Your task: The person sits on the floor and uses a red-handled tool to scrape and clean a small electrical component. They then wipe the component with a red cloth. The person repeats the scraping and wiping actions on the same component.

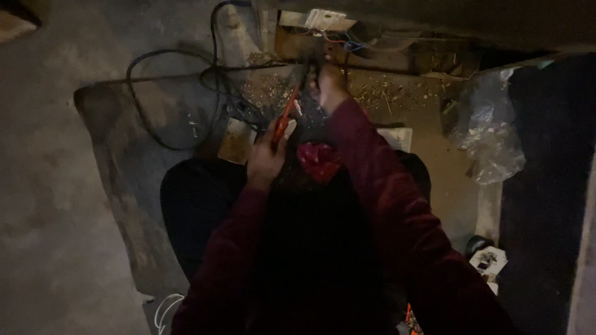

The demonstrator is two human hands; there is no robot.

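Observation:
My left hand (pixel 264 162) is closed around the red handles of a pair of pliers (pixel 287 113), which point up and away from me. The plier jaws meet a dark cable end (pixel 308 69) right beside my right hand (pixel 330 84). That hand's fingers are curled around the cable end, though the dim light hides the exact hold. Both arms wear dark red sleeves (pixel 379 186). A crumpled red piece (pixel 318 160) lies between my forearms, on my lap.
Black cables (pixel 162 93) loop over the concrete floor at the left. Wire scraps (pixel 388 94) litter a brown sheet. A white wall plate with coloured wires (pixel 324 18) sits at the top, a clear plastic bag (pixel 492 133) at the right, a small box (pixel 488 260) lower right.

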